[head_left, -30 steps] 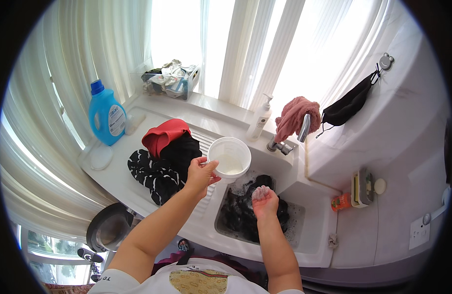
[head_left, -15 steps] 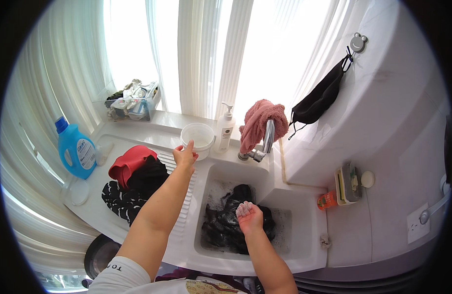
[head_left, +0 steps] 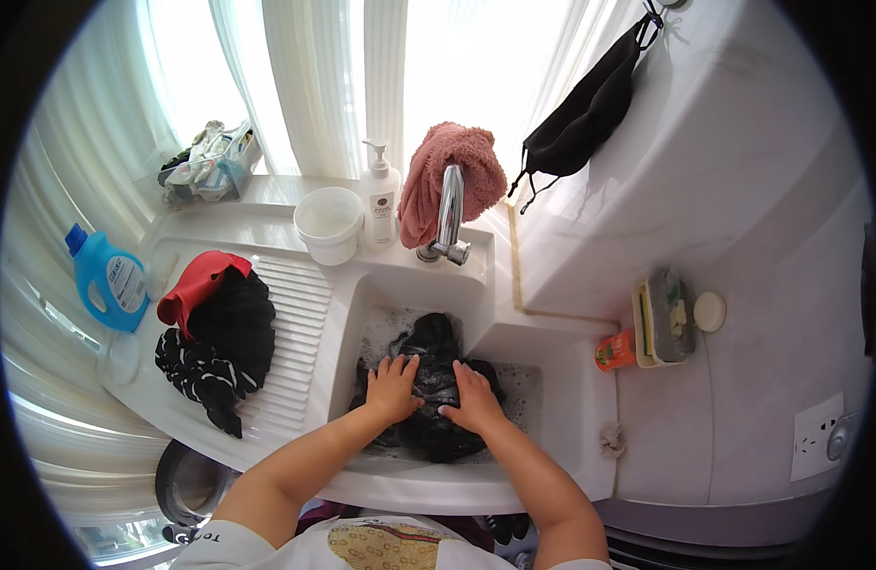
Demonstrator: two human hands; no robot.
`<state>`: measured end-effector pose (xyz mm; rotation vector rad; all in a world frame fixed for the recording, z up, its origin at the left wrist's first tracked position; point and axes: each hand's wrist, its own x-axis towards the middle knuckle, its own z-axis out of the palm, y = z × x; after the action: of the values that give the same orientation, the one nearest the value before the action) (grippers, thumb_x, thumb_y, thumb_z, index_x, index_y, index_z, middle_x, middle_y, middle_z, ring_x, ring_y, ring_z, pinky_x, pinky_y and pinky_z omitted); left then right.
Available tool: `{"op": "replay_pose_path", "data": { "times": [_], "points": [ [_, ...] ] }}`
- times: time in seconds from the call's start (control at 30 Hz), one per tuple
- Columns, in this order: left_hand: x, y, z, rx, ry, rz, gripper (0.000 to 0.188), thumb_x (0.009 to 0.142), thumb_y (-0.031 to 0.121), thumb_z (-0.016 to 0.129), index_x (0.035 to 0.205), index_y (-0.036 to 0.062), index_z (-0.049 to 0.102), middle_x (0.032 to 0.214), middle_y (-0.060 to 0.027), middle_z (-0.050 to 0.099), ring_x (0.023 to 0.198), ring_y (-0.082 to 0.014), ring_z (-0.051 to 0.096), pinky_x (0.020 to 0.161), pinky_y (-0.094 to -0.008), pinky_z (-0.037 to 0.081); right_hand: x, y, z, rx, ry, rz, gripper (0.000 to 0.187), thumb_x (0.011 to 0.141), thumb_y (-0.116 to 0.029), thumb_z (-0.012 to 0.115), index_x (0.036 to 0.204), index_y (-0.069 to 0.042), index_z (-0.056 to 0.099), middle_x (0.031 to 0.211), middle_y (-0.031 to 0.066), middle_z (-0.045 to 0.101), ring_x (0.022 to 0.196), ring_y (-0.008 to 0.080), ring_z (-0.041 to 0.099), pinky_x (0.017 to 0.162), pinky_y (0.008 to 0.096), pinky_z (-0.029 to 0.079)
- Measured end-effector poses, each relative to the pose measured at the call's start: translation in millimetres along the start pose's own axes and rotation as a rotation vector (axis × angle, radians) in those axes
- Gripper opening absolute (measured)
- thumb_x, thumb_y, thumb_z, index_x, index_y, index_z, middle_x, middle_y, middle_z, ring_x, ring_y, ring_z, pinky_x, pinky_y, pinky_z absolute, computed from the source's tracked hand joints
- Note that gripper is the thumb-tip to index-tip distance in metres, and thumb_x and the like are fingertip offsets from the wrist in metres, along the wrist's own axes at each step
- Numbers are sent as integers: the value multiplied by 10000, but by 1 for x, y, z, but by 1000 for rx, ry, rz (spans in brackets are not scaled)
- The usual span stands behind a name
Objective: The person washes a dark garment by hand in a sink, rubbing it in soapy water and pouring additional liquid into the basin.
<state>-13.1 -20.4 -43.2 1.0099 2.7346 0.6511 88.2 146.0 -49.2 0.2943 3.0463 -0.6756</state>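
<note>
A wet black garment [head_left: 436, 337] lies bunched in the soapy water of the white sink [head_left: 552, 470]. My left hand [head_left: 393, 389] rests on its left side, fingers spread. On the right side of the same cloth lies my right hand [head_left: 475, 397], fingers stretched and thumb apart. Neither hand has closed around the fabric. The garment's underside is hidden by suds and hands. Behind the sink stands a chrome faucet [head_left: 451, 204] with a pink towel [head_left: 457, 152] draped over it.
A translucent white tub [head_left: 329, 242] and a white pump bottle [head_left: 380, 204] stand at the back. Left on the ribbed board are red cloth [head_left: 196, 285] and black clothes [head_left: 234, 328], beside a blue detergent jug [head_left: 113, 285]. Soap holder [head_left: 651, 328] and orange bottle [head_left: 614, 351] sit right.
My left hand has left the tub's rim and come down onto the black garment. My right hand has turned from palm-up to resting on the cloth. The view has shifted.
</note>
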Motion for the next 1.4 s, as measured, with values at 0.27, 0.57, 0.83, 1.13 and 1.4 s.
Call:
{"op": "replay_pose_path", "data": {
  "times": [0.27,0.57,0.83,1.13,1.4],
  "points": [
    [-2,-17,-29,-245,-21,71,239,751,163,695,921,34,589,806,-170,625,797,-357,603,722,-420,473,-8,2,-5,197,-13,50,1095,646,-228,805,1459,-110,82,1460,171,244,1266,411,335,1021,446,362],
    [10,0,-84,-516,5,91,254,787,147,695,979,8,606,780,-153,637,681,-256,592,642,-332,479,31,13,-21,725,-57,174,693,649,-80,787,1275,-39,492,1088,107,621,961,184,589,887,297,447],
    [28,-18,-70,-1305,-268,-453,176,830,128,665,952,3,642,773,-21,643,652,-89,577,570,-258,466,20,15,-68,1340,-202,370,267,742,-125,742,982,-27,679,842,10,662,720,99,577,672,257,469],
    [67,-36,-74,-1019,-143,-111,143,835,53,640,969,3,643,792,-3,634,657,-61,551,581,-200,443,13,31,-36,344,125,-130,202,812,-202,694,757,-21,624,1121,88,599,945,115,570,754,251,459],
    [30,-24,-17,-1361,-291,-447,244,851,181,646,1040,30,615,815,8,608,619,-52,491,534,-227,392,37,-5,-10,1187,-213,394,414,738,-98,746,1108,11,596,973,96,647,852,146,608,771,289,485]
  ]
}}
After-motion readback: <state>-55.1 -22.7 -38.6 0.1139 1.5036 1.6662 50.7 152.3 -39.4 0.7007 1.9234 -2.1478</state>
